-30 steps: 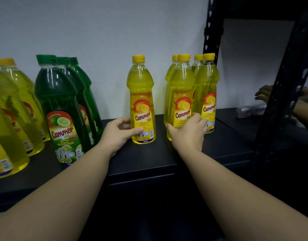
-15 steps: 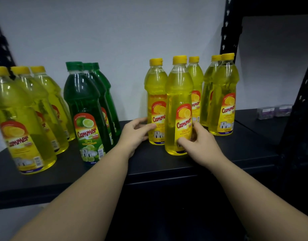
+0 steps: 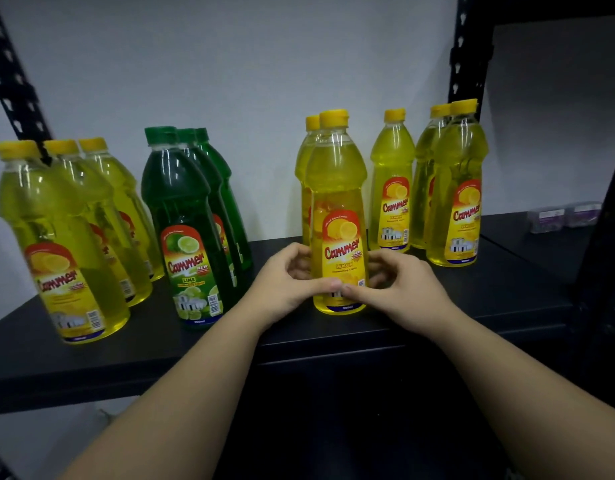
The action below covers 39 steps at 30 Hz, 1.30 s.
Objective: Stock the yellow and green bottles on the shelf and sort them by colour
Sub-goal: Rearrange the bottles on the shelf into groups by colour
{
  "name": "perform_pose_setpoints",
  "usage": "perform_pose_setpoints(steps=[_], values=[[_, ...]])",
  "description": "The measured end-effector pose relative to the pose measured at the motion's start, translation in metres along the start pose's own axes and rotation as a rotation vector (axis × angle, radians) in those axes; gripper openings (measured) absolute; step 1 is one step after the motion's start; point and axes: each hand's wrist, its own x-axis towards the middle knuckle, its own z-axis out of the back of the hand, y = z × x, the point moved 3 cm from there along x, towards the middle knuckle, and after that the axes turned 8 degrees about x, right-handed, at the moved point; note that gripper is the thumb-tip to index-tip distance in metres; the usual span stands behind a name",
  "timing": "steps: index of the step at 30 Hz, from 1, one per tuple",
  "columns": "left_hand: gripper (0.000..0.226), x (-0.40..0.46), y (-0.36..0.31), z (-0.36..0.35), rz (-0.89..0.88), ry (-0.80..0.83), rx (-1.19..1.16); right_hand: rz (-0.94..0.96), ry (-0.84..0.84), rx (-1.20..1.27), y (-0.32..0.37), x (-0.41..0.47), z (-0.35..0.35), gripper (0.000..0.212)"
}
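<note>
A yellow lemon bottle (image 3: 337, 188) stands upright near the front of the black shelf (image 3: 472, 306). My left hand (image 3: 282, 289) and my right hand (image 3: 403, 289) wrap its base from both sides, thumbs meeting across the label. Right behind it stands a second yellow bottle (image 3: 308, 161). Farther right are a single yellow bottle (image 3: 392, 188) and a pair of yellow bottles (image 3: 455, 195). Three green lime bottles (image 3: 185, 209) stand in a row left of my hands, and three larger-looking yellow bottles (image 3: 56, 237) stand at the far left.
Black perforated uprights (image 3: 467, 57) frame the shelf at left and right. Two small clear boxes (image 3: 562, 216) sit on the neighbouring shelf at far right. A white wall closes the back. Bare shelf surface lies between the green row and the held bottle.
My right hand has slid the front yellow bottle left, in line with the one behind it. My left hand has left that rear bottle and now grips the front one too. The view shifted left.
</note>
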Motion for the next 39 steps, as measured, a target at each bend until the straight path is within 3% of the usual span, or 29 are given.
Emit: perform_pose_setpoints(steps=[8,14,23,29,39], values=[[0.073,0.000,0.002,0.004,0.050,-0.022,-0.124,-0.038,0.076,0.051,-0.001,0.005,-0.004,0.067],[0.072,0.000,0.003,0.005,0.048,-0.058,-0.146,-0.062,0.134,0.049,-0.011,0.012,-0.007,0.101],[0.061,-0.003,-0.002,0.006,0.062,-0.039,-0.162,-0.052,0.125,0.052,-0.007,0.010,-0.007,0.054],[0.065,-0.002,0.002,0.006,0.071,-0.042,-0.166,-0.057,0.107,0.043,-0.010,0.012,-0.008,0.063],[0.066,-0.001,0.001,0.004,0.081,-0.041,-0.177,-0.076,0.106,0.050,-0.007,0.011,-0.009,0.053]])
